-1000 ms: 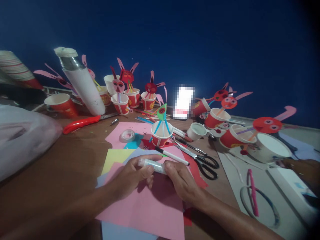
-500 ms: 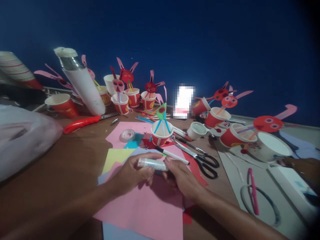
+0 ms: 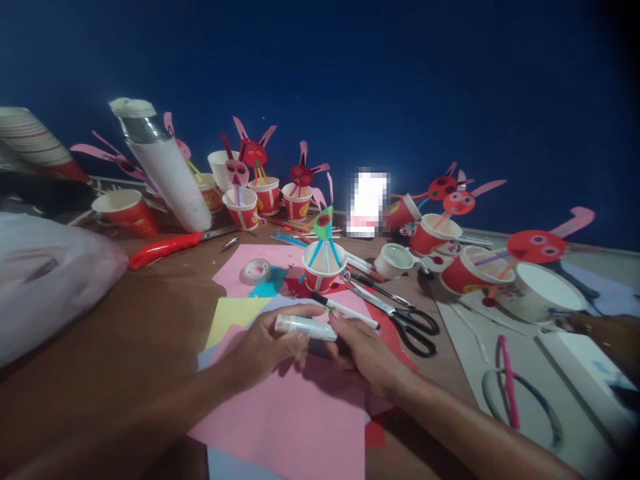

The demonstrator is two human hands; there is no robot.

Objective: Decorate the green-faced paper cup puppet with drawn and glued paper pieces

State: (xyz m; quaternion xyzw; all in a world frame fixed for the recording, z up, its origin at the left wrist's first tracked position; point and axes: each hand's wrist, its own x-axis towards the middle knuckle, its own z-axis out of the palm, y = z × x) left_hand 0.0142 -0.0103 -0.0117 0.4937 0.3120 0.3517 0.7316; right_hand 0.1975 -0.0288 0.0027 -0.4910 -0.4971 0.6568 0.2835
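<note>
A white glue stick (image 3: 306, 327) lies level between my two hands, above a sheet of pink paper (image 3: 320, 420). My left hand (image 3: 267, 343) has its thumb and fingers closed around the left end. At the other end, my right hand (image 3: 363, 347) pinches the tube; its lower fingers are partly in shadow. Just beyond the hands stands a red and white paper cup (image 3: 323, 277) with blue straws and a green paper head (image 3: 324, 223). A black-and-white marker (image 3: 350, 312) rests behind my right hand.
Black-handled scissors (image 3: 413, 327) lie to the right. A red-handled knife (image 3: 165, 250), a flask (image 3: 165, 173) and a plastic bag (image 3: 55, 287) are on the left. Clear tape (image 3: 257, 271) sits on paper. Several decorated cups line the back. Another person's hand (image 3: 605, 337) is at right.
Almost nothing differs. Both hands keep hold of the glue stick in nearly the same place, and the view has shifted very slightly.
</note>
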